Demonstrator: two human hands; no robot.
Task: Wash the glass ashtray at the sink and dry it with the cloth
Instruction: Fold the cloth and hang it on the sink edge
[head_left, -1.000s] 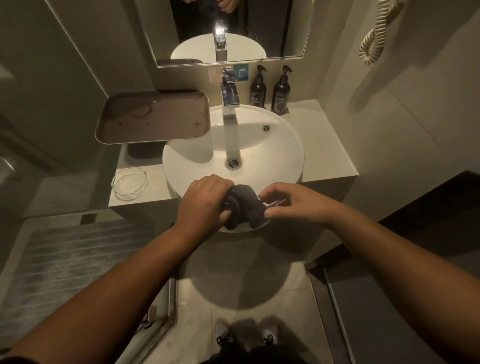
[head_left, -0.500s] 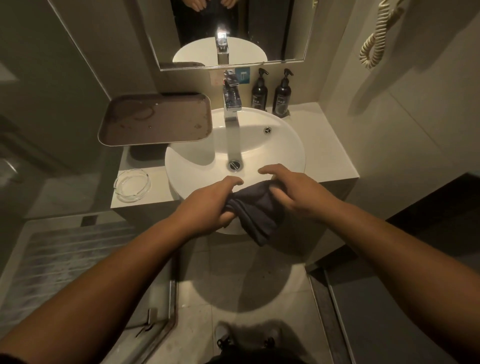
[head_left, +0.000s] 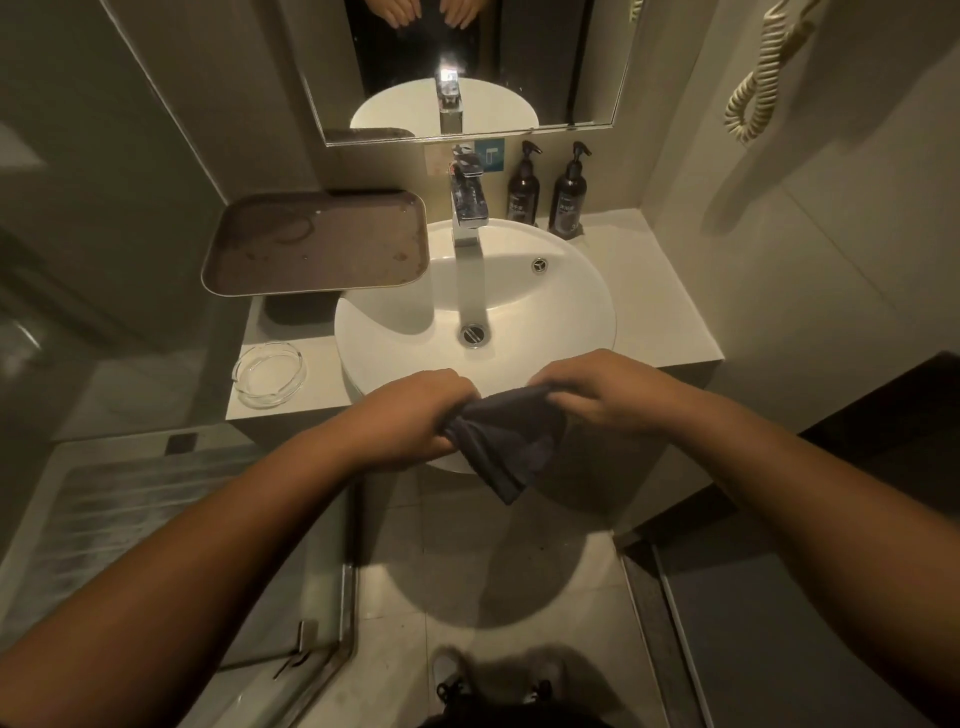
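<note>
The clear glass ashtray sits on the counter left of the round white sink, with nothing touching it. A dark cloth hangs in front of the sink's near rim, stretched between both hands. My left hand grips its left corner and my right hand grips its right corner. The cloth's lower part droops toward the floor. The chrome tap stands at the back of the basin; no water is visibly running.
A brown tray sits raised at the back left, above the counter. Two dark pump bottles stand behind the sink at the wall. A mirror hangs above. A glass shower door edge is at lower left.
The cloth was bunched into a ball between my hands; now my hands have drawn apart and the cloth is spread open, hanging down. The ashtray has not moved.
</note>
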